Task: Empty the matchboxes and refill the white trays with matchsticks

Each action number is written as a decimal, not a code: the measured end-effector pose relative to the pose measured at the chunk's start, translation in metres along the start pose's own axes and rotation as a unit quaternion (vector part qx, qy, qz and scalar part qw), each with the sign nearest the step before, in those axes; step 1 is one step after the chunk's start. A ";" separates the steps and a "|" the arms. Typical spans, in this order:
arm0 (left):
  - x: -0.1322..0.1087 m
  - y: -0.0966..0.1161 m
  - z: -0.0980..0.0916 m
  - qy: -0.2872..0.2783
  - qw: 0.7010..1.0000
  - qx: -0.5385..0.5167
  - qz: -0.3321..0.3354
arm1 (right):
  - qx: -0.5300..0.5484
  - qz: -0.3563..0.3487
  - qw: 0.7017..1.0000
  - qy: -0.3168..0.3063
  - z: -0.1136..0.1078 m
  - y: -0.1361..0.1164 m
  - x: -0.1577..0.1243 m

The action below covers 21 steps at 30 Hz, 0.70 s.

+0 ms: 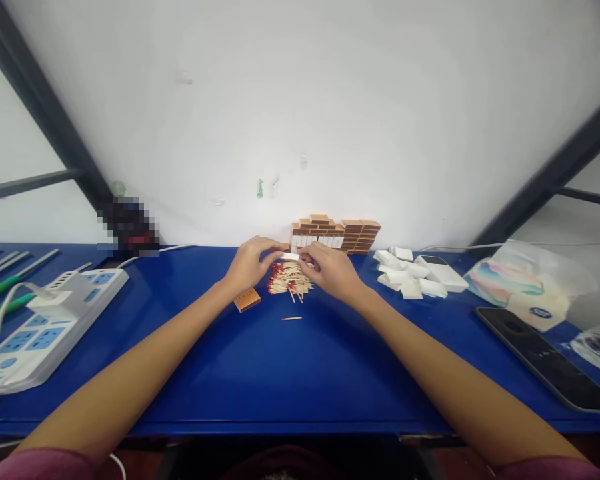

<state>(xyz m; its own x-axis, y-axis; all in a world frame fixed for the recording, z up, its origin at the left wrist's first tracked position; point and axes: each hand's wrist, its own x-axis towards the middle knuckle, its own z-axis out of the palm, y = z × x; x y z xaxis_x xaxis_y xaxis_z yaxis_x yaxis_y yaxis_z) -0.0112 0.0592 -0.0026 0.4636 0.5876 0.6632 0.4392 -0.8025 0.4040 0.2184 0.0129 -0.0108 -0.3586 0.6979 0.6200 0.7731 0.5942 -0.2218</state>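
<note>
Between the fingertips of both hands is a small white matchbox tray [290, 256], held above a pile of red-headed matches [289, 280]. My left hand [253, 264] grips its left end, fingers closed. At the other end my right hand [333, 268] pinches the tray too. Whether any matches lie inside it cannot be made out. A brown matchbox cover [247, 300] lies below my left hand. One loose match [292, 318] rests on the blue table in front of the pile.
Stacked brown matchboxes [361, 235] stand against the wall. White trays [405, 272] lie heaped at right, near a white device [443, 272], a plastic bag [510, 277] and a phone [545, 357]. A power strip [55, 333] and green-handled tools [3, 292] occupy the left.
</note>
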 end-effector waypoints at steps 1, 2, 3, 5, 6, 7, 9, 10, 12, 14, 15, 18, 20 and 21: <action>0.000 0.003 -0.002 0.016 1.000 0.011 0.008 | -0.002 0.000 1.000 0.011 0.000 0.000 0.000; 0.000 0.007 -0.004 0.029 0.999 0.023 0.018 | -0.004 0.002 1.000 0.023 -0.001 0.000 0.000; 0.000 0.012 -0.006 0.033 0.998 0.038 0.030 | -0.006 0.005 0.999 0.036 -0.002 0.000 0.001; 0.000 0.026 -0.010 0.001 0.996 0.067 0.058 | -0.013 0.012 0.998 0.055 -0.004 0.001 0.001; -0.001 0.034 -0.011 -0.037 0.993 0.085 0.070 | -0.017 0.014 0.998 0.062 -0.005 0.002 0.001; -0.002 0.043 -0.012 -0.084 0.988 0.103 0.078 | -0.024 0.015 0.997 0.067 -0.006 0.003 0.001; -0.006 0.059 -0.012 -0.208 0.967 0.127 0.074 | -0.039 0.016 0.996 0.075 -0.008 0.005 0.001; -0.009 0.066 -0.011 -0.272 0.953 0.125 0.056 | -0.046 0.014 0.996 0.078 -0.010 0.006 0.001; -0.015 0.075 -0.009 -0.379 0.921 0.090 0.019 | -0.054 0.013 0.995 0.085 -0.013 0.010 0.000; -0.018 0.077 -0.007 -0.417 0.906 0.071 -0.001 | -0.057 0.021 0.993 0.098 -0.018 0.017 -0.001; -0.019 0.076 -0.007 -0.418 0.906 0.070 -0.003 | -0.058 0.028 0.992 0.105 -0.021 0.021 -0.002; -0.017 0.064 -0.007 -0.398 0.914 0.078 0.007 | -0.073 0.048 0.988 0.129 -0.032 0.037 -0.005; -0.014 0.054 -0.007 -0.393 0.915 0.088 0.010 | -0.089 0.055 0.984 0.143 -0.039 0.046 -0.007; -0.013 0.049 -0.007 -0.388 0.916 0.099 0.009 | -0.098 0.058 0.982 0.151 -0.043 0.050 -0.008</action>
<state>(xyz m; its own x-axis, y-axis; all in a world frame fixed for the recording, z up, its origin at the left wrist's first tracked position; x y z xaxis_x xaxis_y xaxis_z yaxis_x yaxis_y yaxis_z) -0.0006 0.0113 0.0129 0.8459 0.5332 -0.0108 0.5218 -0.8232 0.2236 0.2829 0.0197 0.0056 -0.1128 0.5887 0.8004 0.8961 0.4082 -0.1740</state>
